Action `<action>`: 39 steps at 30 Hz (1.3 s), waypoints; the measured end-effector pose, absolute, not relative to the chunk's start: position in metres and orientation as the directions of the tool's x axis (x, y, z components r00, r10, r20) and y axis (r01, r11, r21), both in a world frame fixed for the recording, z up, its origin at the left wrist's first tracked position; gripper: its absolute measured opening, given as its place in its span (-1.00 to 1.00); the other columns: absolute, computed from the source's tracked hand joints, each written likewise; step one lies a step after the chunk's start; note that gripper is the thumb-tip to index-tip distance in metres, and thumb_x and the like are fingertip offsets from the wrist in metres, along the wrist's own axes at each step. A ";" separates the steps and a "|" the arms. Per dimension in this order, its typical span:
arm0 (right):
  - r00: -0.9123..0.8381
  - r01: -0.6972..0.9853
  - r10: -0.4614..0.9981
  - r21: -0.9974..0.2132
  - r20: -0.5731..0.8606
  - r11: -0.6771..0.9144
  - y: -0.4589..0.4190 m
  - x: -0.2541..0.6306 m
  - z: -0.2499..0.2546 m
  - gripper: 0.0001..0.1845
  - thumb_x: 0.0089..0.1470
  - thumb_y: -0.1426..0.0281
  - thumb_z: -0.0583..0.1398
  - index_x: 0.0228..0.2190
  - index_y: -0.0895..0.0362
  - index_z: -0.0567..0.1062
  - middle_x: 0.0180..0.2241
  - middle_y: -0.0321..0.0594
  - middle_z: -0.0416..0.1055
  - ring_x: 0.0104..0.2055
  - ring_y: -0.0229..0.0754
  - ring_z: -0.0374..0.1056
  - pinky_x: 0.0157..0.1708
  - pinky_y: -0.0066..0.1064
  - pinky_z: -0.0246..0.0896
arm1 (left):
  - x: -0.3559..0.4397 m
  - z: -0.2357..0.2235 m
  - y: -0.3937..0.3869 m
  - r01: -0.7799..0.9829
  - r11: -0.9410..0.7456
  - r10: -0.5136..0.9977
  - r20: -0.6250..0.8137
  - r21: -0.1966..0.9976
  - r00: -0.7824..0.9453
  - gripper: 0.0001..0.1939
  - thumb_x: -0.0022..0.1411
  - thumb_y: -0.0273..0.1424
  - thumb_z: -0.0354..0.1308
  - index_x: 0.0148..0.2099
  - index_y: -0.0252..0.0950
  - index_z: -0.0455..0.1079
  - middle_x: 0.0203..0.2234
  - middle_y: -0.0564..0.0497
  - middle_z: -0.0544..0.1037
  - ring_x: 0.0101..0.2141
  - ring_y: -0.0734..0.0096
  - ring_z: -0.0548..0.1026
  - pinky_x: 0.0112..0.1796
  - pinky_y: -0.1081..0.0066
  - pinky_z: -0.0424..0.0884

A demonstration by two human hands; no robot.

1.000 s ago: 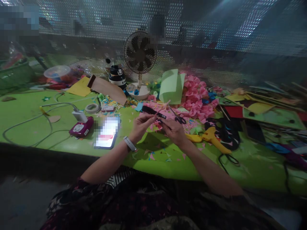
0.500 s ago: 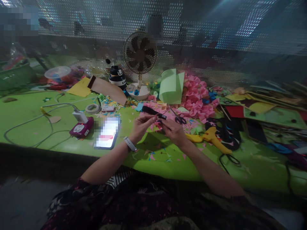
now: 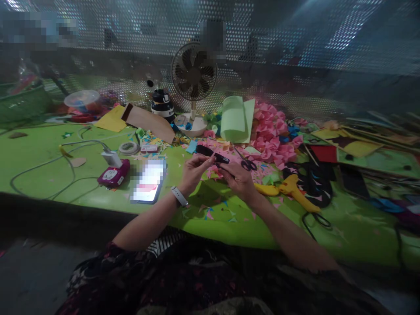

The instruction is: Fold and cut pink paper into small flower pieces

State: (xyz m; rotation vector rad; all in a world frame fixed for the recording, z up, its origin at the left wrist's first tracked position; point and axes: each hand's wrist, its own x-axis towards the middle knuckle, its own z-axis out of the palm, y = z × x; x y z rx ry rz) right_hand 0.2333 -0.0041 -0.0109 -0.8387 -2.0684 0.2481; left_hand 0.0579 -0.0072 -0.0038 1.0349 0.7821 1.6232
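My left hand [image 3: 194, 173], with a pale band on the wrist, has its thumb and fingers closed in a pinch. Opposite it, the fingers of my right hand [image 3: 239, 178] are pressed together too. The fingertips nearly meet, and whatever is between them is too small and dim to name. Just behind them is a long black object [image 3: 210, 151] with a small pale label on its right end; I cannot tell whether a hand touches it. Black-handled scissors [image 3: 248, 164] lie right of the fingers, among pink paper scraps. A yellow glue gun [image 3: 293, 192] lies beside my right forearm.
A lit phone [image 3: 148, 181] and a purple power adapter [image 3: 113, 173] with cables are on the left. Behind stand a fan [image 3: 194, 74], a dark jar [image 3: 162, 105], rolled green paper [image 3: 233, 120] and a pink paper pile [image 3: 271, 131]. A tape roll [image 3: 128, 148] lies mid-left.
The view has shifted slightly, so everything sits a little farther right. Both hands stay in nearly the same place, fingertips close together, with only small finger movement.
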 end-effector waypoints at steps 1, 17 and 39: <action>-0.408 0.467 0.648 -0.463 0.644 0.754 -0.004 0.234 -0.011 -0.63 0.34 0.18 0.07 -0.06 0.04 0.59 -0.24 -0.10 0.58 -0.20 -0.09 0.49 -0.16 -0.24 0.43 | 0.058 -0.004 -0.007 -0.404 -0.265 0.964 0.243 0.875 -0.106 -0.66 -0.15 -0.12 0.52 -0.43 -0.26 0.58 -0.45 0.04 0.56 -0.38 0.49 0.45 -0.29 0.43 0.37; -0.382 0.506 0.701 -0.498 0.603 0.704 0.001 0.235 -0.023 -0.64 0.31 0.27 0.07 -0.06 0.13 0.58 -0.09 -0.02 0.60 -0.05 -0.02 0.53 -0.03 -0.20 0.45 | 0.059 -0.006 -0.007 -0.431 -0.269 0.963 0.255 0.861 -0.091 -0.71 -0.15 -0.23 0.54 -0.45 -0.27 0.56 -0.46 0.04 0.55 -0.37 0.50 0.48 -0.25 0.39 0.41; -0.352 0.415 0.792 -0.675 0.499 0.610 -0.006 0.234 -0.007 -0.66 0.30 0.15 0.10 -0.14 0.08 0.56 -0.30 -0.17 0.58 -0.41 -0.20 0.47 -0.38 -0.37 0.40 | 0.056 -0.006 -0.007 -0.408 -0.291 0.952 0.304 0.865 -0.033 -0.73 -0.10 -0.20 0.51 -0.41 -0.24 0.60 -0.45 0.05 0.59 -0.39 0.52 0.51 -0.30 0.45 0.43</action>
